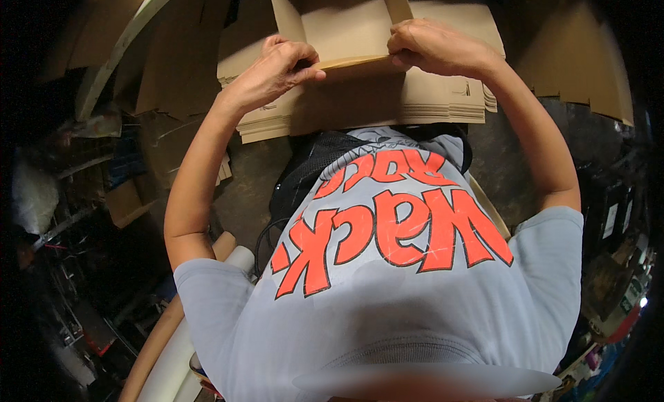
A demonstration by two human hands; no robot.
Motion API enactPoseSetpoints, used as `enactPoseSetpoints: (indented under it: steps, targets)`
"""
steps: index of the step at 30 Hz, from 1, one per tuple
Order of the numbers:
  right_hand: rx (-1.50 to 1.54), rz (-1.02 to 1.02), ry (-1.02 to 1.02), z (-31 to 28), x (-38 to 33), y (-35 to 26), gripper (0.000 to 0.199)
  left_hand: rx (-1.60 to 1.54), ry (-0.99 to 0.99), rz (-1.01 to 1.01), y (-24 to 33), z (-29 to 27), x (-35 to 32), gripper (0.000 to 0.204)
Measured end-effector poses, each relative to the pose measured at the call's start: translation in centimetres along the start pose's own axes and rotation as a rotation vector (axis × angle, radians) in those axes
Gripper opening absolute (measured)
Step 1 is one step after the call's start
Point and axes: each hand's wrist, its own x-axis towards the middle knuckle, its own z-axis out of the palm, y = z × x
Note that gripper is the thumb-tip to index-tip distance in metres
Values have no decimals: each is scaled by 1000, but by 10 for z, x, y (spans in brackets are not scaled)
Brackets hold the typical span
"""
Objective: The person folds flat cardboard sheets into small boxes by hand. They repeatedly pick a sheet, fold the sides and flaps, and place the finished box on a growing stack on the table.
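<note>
The flat brown cardboard sheet [346, 39], a folded box blank, lies on top of a stack of flat brown cardboard blanks [429, 101] directly ahead of the person, with one flap raised along a crease. Both hands work that crease: the left hand [277, 70] pinches the folded edge between thumb and curled fingers, and the right hand [432, 48] presses down on the same edge, fingers bent tight over it. The fold could go crooked if one hand pulls harder than the other, and the sheet below might slide with it, since the stack sits loose. A pale cardboard tube [176, 353] leans at lower left, beside the person's grey shirt [387, 298].
</note>
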Motion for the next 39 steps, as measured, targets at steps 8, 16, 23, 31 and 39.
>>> enactPoseSetpoints:
  steps: [8, 16, 23, 31, 39]
  targets:
    - [90, -81, 177, 9, -1, 12, 16, 67, -176, -81, 12, -17, 10, 47]
    - [131, -5, 24, -3, -1, 3, 17, 223, -358, -112, 28, -30, 19, 48]
    - [-142, -168, 108, 2, -2, 10, 31, 180, -365, -3, 29, -30, 20, 45]
    - [163, -322, 244, 39, 40, -10, 23, -123, -313, -173, 19, -31, 17, 44]
    - [657, -190, -499, 32, 114, 18, 35, -55, -322, -122, -5, -15, 18, 42]
